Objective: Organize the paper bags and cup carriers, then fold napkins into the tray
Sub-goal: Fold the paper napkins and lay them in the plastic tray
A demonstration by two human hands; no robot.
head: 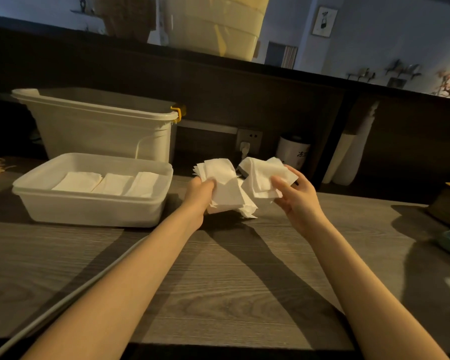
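Both hands (202, 194) outstretched, gripping napkins (226, 188).

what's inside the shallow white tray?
The shallow white plastic tray holds three folded white napkins lying side by side, slightly overlapped. The tray's near wall hides the front of its floor; anything under the napkins is covered.

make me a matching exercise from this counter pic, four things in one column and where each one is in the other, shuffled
Things:
1. tray
2. tall bin
3. white canister
4. left hand

Places:
A. against the back wall beside the socket
B. gripping a napkin stack
C. front left of the counter, folded napkins inside
D. directly behind the tray

Pairs: 1-C, 2-D, 3-A, 4-B
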